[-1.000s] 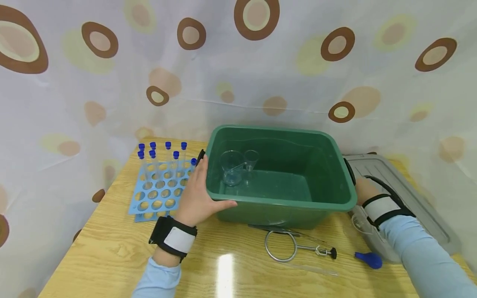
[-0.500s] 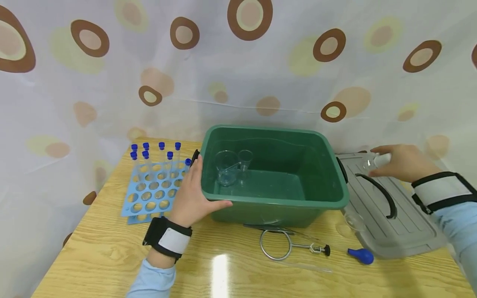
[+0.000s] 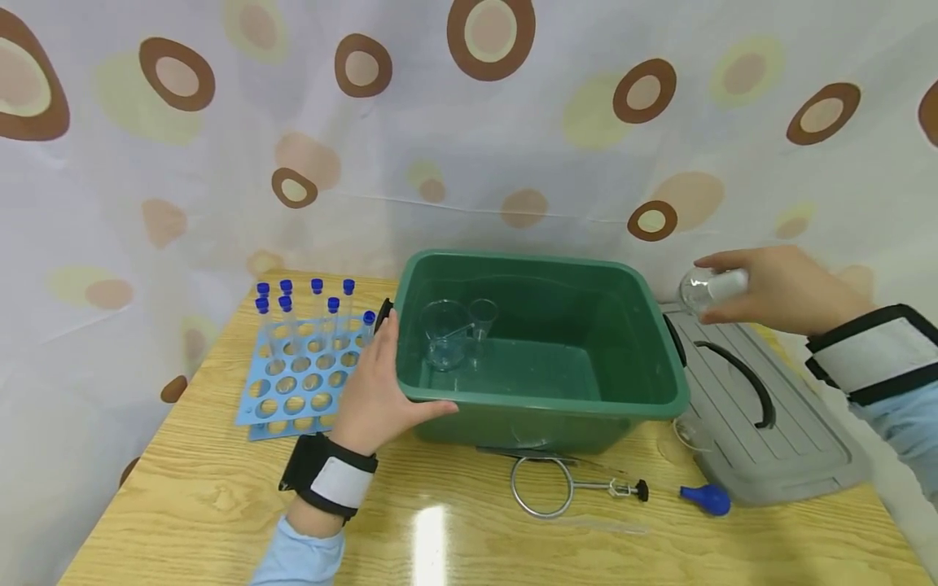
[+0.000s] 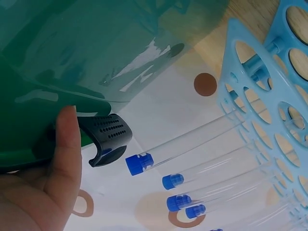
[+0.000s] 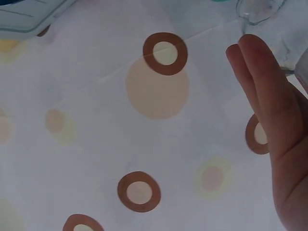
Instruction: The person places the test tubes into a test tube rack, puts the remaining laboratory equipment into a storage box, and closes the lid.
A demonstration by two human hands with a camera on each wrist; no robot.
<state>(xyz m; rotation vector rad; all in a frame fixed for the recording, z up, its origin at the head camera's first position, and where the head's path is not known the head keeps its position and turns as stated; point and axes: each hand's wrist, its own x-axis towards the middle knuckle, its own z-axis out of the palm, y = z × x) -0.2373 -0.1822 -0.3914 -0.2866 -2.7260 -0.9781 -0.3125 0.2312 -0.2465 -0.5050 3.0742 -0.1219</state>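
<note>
My right hand [image 3: 777,289] holds a small, round clear glass bottle [image 3: 694,290] with a white top between thumb and fingers. It is raised above the grey lid [image 3: 777,431], right of the green bin [image 3: 542,404]. In the right wrist view, the clear glass [image 5: 262,10] lies partly behind the fingers. With fingers extended, my left hand [image 3: 370,399] rests against the bin's front left corner, its thumb along the front rim. A finger [image 4: 67,139] lies next to the black handle clip [image 4: 109,137]. Inside the bin stand a glass beaker [image 3: 444,321] and a smaller conical glass vessel [image 3: 483,313].
A blue rack [image 3: 256,407] with several blue-capped test tubes [image 3: 286,303] stands left. In front of the bin lie a metal ring clamp [image 3: 543,514] and a thin glass tube [image 3: 608,527]. A blue rubber bulb [image 3: 707,499] and clear glassware [image 3: 692,431] sit by the lid.
My right hand has risen from the lid's area with the glass bottle, moving first right, then up and slightly left. The left hand stays at the bin's corner.
</note>
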